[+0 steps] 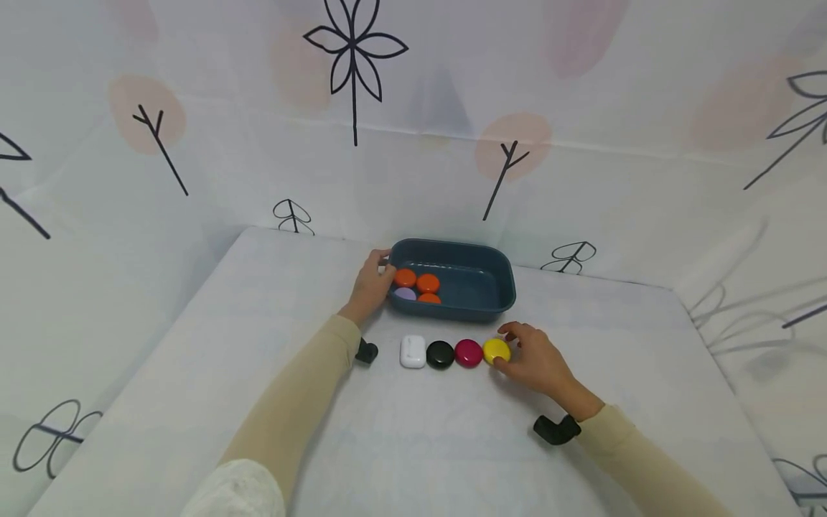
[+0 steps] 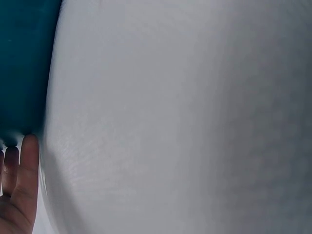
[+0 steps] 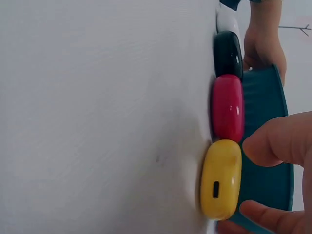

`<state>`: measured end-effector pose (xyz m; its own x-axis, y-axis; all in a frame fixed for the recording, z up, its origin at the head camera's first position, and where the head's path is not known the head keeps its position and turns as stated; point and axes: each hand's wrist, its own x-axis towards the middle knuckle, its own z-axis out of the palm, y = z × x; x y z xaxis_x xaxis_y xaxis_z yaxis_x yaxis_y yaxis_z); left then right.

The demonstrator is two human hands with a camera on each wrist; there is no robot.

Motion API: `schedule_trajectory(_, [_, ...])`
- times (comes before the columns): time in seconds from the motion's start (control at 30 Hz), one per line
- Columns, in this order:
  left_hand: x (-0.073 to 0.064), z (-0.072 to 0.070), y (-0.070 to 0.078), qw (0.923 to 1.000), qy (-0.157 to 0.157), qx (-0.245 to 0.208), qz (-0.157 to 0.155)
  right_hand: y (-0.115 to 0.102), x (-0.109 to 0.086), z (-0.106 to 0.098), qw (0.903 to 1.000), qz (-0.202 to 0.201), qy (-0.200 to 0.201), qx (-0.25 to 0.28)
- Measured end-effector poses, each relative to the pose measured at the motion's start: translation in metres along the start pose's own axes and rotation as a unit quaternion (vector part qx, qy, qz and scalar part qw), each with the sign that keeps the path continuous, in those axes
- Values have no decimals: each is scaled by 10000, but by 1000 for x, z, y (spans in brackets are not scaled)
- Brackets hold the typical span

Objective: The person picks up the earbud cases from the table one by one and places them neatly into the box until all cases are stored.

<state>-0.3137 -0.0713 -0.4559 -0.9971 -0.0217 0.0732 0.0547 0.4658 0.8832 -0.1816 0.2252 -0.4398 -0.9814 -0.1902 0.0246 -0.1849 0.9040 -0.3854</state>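
A glossy yellow round case (image 1: 497, 350) with a small black slot in its side lies at the right end of a row on the table. My right hand (image 1: 535, 361) is around it, thumb and forefinger spread on two sides without a visible pinch. Beside it in the row are a crimson round case (image 1: 469, 353), a black one (image 1: 441, 355) and a white rounded-square case (image 1: 413, 352). My left hand (image 1: 370, 283) touches the left end of a dark teal tray (image 1: 452, 313); its visible fingers look straight in the left wrist view. Orange round pieces (image 1: 428, 283) and a lilac one (image 1: 405, 294) lie inside the tray's left part.
A white cloth covers the table (image 1: 400, 445). Behind the tray rises a patterned cloth backdrop (image 1: 413, 172) with plant drawings. Dark wrist cameras sit by both wrists, the right one (image 1: 557, 430) close above the cloth.
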Motion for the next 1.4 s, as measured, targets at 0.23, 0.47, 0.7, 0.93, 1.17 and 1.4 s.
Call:
schedule_trajectory(0.23, [0,-1,0,10000,-18,-49,61,-7,6,-11,9992,-178,184,302])
schedule_trajectory(0.47, [0,-1,-1,10000,-39,-53,57,-24,15,-25,9969,-403,185,643])
schedule_trajectory(0.7, [-1,-2,-1,9999,-72,-91,86,-37,27,-37,9913,-860,263,965])
schedule_trajectory(0.93, [-1,-2,-1,9999,-38,-49,139,-46,41,-41,9883,-1027,320,1077])
schedule_trajectory(1.17, [-1,-2,1,10000,-25,7,86,-52,62,-36,9824,-1267,429,1305])
schedule_trajectory(1.4, [-3,-3,2,10000,-63,19,49,-61,84,-28,9837,-1168,469,1282])
